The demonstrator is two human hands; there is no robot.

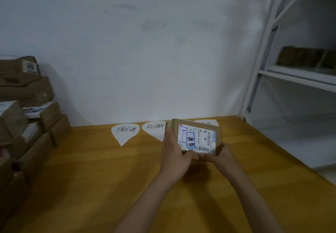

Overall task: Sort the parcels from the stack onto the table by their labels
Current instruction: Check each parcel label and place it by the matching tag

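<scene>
Far left of the held parcel, a stack of brown parcels is seen at the edge of the bench. Just left of the parcel, two handwritten paper sheets are laid on the bench. The parcel is held over the bench, label up. It is gripped by the left hand at its left side and by the right hand at its near right corner, with the fingers curled round it. Right of the parcel, a white shelf rack is seen.
</scene>
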